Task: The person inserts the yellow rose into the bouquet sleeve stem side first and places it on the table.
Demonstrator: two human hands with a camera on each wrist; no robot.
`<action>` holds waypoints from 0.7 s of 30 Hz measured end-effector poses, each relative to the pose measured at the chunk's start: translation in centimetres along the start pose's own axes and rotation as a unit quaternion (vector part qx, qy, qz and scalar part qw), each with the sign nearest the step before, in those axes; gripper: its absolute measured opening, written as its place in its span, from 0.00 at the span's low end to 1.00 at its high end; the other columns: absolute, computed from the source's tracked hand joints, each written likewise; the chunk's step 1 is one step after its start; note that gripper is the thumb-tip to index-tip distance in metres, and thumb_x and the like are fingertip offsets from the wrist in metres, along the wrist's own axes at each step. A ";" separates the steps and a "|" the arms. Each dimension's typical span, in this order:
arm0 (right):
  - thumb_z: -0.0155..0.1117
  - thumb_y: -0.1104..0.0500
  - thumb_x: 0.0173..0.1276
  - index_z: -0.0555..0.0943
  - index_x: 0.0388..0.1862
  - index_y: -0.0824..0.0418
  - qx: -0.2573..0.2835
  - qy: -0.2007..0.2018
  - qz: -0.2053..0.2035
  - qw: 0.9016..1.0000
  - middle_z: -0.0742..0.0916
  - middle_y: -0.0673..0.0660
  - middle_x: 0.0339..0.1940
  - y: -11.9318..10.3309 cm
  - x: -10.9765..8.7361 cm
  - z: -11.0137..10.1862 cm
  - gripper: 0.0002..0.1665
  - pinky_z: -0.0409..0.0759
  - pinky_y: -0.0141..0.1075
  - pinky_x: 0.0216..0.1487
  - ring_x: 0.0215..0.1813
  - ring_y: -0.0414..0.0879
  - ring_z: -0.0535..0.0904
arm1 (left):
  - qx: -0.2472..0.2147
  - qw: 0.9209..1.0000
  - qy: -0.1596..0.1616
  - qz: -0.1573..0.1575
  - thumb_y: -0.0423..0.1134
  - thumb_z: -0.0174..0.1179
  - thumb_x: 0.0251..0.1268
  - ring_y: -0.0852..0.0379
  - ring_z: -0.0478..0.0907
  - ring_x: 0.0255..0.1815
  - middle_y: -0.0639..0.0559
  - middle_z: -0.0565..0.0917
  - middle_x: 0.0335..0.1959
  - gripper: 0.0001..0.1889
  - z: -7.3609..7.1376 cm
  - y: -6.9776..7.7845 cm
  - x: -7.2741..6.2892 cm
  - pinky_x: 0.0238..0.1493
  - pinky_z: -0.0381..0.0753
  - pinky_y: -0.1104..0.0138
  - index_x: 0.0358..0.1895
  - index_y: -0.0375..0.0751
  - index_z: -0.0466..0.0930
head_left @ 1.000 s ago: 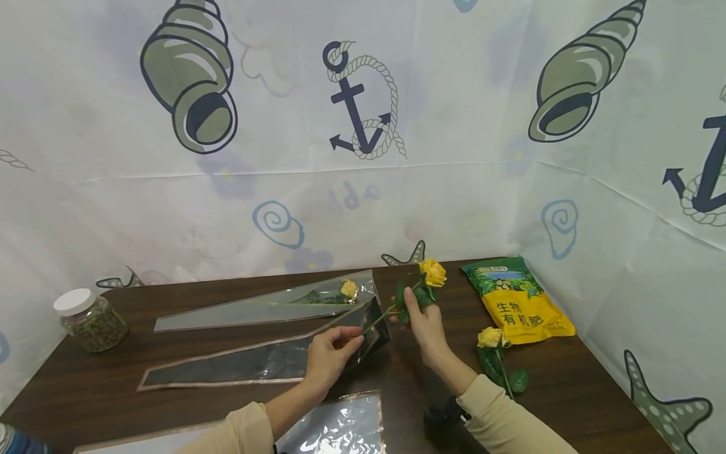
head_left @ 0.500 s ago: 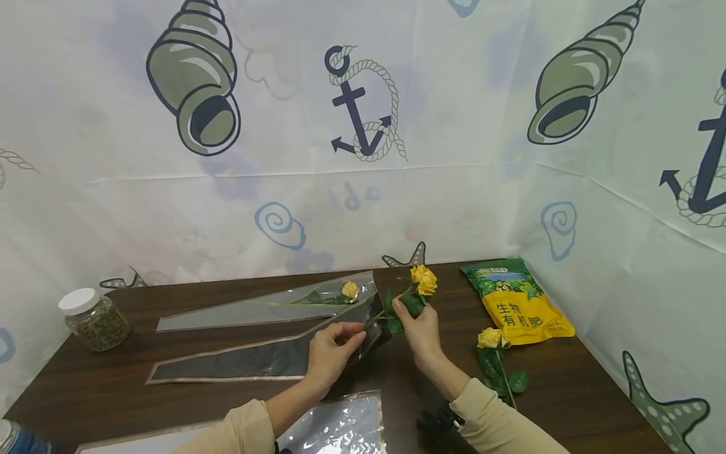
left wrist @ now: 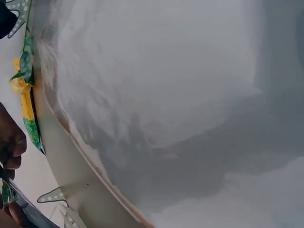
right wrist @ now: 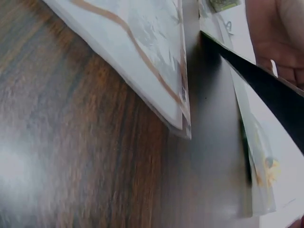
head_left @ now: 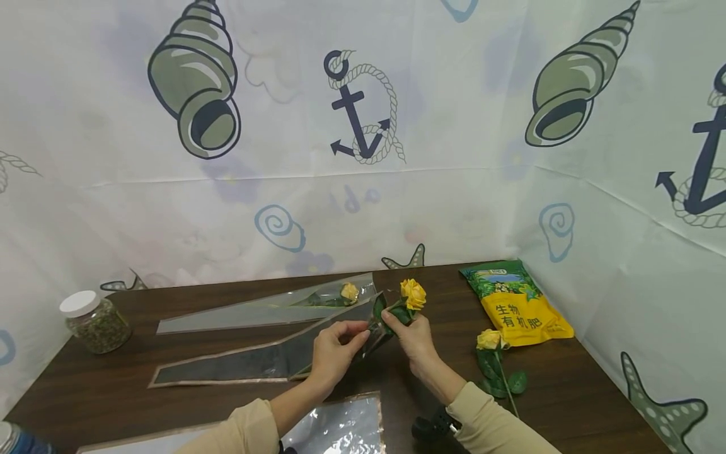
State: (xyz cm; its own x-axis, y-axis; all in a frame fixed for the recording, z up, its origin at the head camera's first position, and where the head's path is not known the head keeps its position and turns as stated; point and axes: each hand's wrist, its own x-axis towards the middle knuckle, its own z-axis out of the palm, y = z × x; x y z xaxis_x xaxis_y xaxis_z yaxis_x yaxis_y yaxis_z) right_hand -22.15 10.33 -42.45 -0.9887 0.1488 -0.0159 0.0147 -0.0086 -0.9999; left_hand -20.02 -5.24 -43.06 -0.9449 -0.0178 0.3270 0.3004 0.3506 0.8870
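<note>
In the head view my left hand point(head_left: 333, 350) pinches the open mouth edge of a long, dark-backed flower sleeve point(head_left: 227, 366). My right hand point(head_left: 416, 343) grips a yellow rose point(head_left: 413, 294) just below its bloom, among the green leaves. The lower stem lies inside the sleeve, while the bloom stands out beyond its mouth. From the right wrist, the sleeve point(right wrist: 270, 90) appears as a raised dark wedge beside the left hand point(right wrist: 280, 42). In the left wrist view the right hand point(left wrist: 10, 137) shows at the left edge; the rose's bloom is out of sight there.
Behind lies a clear sleeve point(head_left: 227, 319) holding another yellow rose point(head_left: 349, 291). A silvery sleeve point(head_left: 340, 425) lies in front. To the right are a loose rose point(head_left: 489, 339) and a yellow-green bag point(head_left: 524, 315); a white-lidded jar point(head_left: 97, 325) stands left, a blue container point(head_left: 25, 441) front left.
My right hand has moved left and down with the rose, whose stem and lower leaves have slid deeper into the dark sleeve. My left hand has stayed at the sleeve's mouth.
</note>
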 end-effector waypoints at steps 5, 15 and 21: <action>0.64 0.54 0.65 0.79 0.40 0.67 0.063 -0.026 0.029 0.997 0.80 0.46 0.26 0.3 0.5 -0.5 0.15 0.73 0.38 0.44 0.33 0.39 0.72 | 0.017 1.000 0.002 0.007 0.35 0.68 0.53 0.66 0.79 0.27 0.51 0.86 0.30 0.05 -0.1 -0.4 -0.1 0.29 0.75 0.75 0.34 0.41 0.87; 0.28 0.26 0.67 0.81 0.44 0.55 0.159 -0.114 0.056 0.979 0.83 0.46 0.34 -0.2 0.6 -1.9 0.43 0.69 0.36 0.40 0.33 0.40 0.75 | 0.011 1.000 -0.001 -0.005 0.34 0.68 0.53 0.68 0.78 0.27 0.51 0.87 0.30 0.05 -0.2 -0.7 -0.1 0.28 0.75 0.75 0.34 0.42 0.87; 0.32 0.29 0.70 0.69 0.59 0.59 0.194 -0.129 0.095 0.968 0.82 0.45 0.42 -0.6 1.2 -2.8 0.40 0.66 0.38 0.46 0.41 0.39 0.76 | 0.014 1.000 -0.006 -0.004 0.35 0.68 0.53 0.67 0.79 0.27 0.51 0.86 0.30 0.05 -0.3 -0.6 -0.2 0.30 0.75 0.75 0.34 0.42 0.87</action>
State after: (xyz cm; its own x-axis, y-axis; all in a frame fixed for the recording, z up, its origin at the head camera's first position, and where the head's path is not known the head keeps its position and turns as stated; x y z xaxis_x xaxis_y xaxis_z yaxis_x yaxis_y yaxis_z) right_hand -22.91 13.23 -41.86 -0.9787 -0.1432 -0.1471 0.1923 -0.3890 -0.9010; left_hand -19.97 -5.78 -43.56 -0.9489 -0.0090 0.3155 0.2891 0.3765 0.8802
